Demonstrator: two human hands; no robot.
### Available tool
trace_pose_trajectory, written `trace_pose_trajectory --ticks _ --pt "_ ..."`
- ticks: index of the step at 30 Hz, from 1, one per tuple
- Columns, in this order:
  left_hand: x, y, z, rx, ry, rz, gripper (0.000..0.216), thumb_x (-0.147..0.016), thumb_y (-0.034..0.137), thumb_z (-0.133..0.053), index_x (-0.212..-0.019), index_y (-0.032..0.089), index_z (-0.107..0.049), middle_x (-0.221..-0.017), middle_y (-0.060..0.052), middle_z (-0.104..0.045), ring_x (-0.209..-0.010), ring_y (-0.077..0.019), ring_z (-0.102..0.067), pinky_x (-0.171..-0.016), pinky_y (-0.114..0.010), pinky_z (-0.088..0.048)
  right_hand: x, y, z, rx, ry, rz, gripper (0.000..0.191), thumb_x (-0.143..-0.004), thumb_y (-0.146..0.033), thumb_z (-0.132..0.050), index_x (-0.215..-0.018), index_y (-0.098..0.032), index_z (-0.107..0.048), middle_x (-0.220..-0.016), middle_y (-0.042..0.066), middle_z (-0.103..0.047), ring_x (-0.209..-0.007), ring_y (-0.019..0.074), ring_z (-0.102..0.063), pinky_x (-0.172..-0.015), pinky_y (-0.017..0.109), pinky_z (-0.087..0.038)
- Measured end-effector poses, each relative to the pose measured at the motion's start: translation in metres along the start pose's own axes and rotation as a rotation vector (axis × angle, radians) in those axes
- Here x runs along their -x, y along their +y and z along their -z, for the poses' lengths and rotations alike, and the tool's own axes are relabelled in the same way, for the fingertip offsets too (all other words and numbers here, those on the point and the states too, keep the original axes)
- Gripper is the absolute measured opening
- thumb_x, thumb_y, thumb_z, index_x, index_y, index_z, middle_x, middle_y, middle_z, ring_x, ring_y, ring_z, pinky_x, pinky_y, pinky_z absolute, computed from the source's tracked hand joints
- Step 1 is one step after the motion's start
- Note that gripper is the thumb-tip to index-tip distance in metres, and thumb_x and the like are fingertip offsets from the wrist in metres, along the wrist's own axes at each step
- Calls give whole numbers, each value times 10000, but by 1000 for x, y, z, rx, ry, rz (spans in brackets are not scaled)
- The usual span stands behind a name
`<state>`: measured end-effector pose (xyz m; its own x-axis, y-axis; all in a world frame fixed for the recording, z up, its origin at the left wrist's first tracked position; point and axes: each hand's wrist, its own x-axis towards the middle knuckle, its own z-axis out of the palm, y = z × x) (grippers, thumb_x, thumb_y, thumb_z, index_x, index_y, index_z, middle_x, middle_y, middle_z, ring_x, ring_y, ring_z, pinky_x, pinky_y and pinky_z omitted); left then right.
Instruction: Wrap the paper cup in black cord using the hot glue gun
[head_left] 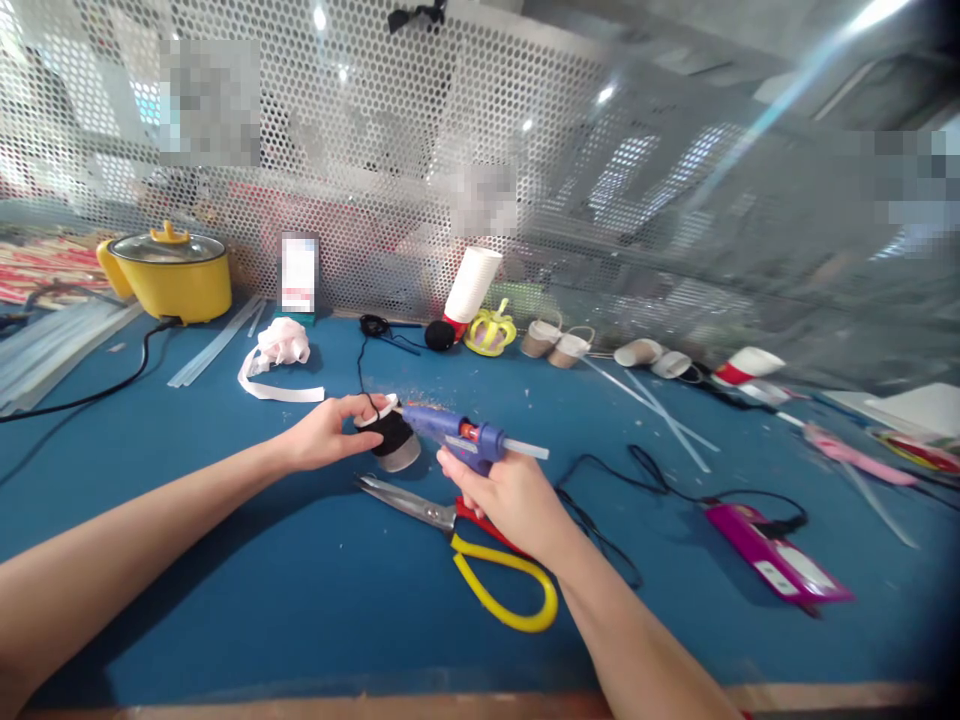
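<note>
My left hand [341, 432] is closed around a small paper cup [397, 455] wrapped in black yarn around its middle. A strand of black yarn [361, 365] runs from the cup back to a dark tangle on the table. My right hand [499, 490] grips a blue glue gun [450, 430], its nozzle at the cup's white rim. A clear glue stick [526, 449] sticks out of the gun's rear. Below both hands lie scissors [420, 505] with one red and one yellow handle, the red one partly hidden by my right hand.
Along the back stand a yellow electric pot [184, 285], a crumpled white ribbon [281, 345], stacked paper cups [472, 285], a yellow crown-like piece [490, 332] and small brown cups [540, 337]. A purple power strip [776, 555] with black cable lies right. Perforated metal [360, 150] rises behind.
</note>
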<state>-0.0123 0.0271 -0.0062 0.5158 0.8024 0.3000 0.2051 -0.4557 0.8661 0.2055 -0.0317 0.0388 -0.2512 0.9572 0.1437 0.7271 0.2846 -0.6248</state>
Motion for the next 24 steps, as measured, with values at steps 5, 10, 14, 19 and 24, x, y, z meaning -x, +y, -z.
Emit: trace_pose_trajectory --ticks 5,10,14,19,24 --pt "0 0 0 1 -5 1 188 -736 258 -551 -660 188 -394 -1133 -113 -593 -1210 -223 -429 -980 -367 -334 1 -1 0 -11 -23 44 241 -797 -343 -469 -650 -176 -559 -420 -28 -537 -373 112 -501 -434 227 -422" --pt "1 0 1 14 -9 -4 187 -738 240 -552 -657 186 -392 -1179 -116 -569 -1200 -212 -442 -979 -349 -333 1 1 0 -13 -8 12 262 -801 -346 -462 -635 -168 -559 -407 -25 -530 -345 101 -476 -420 226 -415" --pt "1 -1 2 -33 -16 -35 167 -737 234 -555 -673 177 -412 -1259 -130 -508 -1189 -220 -448 -969 -347 -339 3 -2 -1 -14 -25 64 243 -795 -339 -469 -628 -185 -557 -386 -35 -510 -342 105 -466 -407 226 -404" --pt "1 -2 3 -34 -43 -56 164 -749 232 -552 -686 173 -413 -1282 -139 -479 -1186 -215 -452 -966 -341 -336 0 -1 3 -63 -29 -26 245 -784 -350 -475 -624 -174 -533 -407 -28 -510 -342 105 -480 -421 231 -426" --pt "1 -2 3 -7 -56 -58 166 -747 216 -551 -681 172 -405 -1296 -136 -465 -1195 -212 -441 -954 -334 -344 -4 -1 7 -100 -12 -34 284 -788 -361 -465 -575 -175 -493 -412 -24 -510 -351 95 -482 -430 222 -438"
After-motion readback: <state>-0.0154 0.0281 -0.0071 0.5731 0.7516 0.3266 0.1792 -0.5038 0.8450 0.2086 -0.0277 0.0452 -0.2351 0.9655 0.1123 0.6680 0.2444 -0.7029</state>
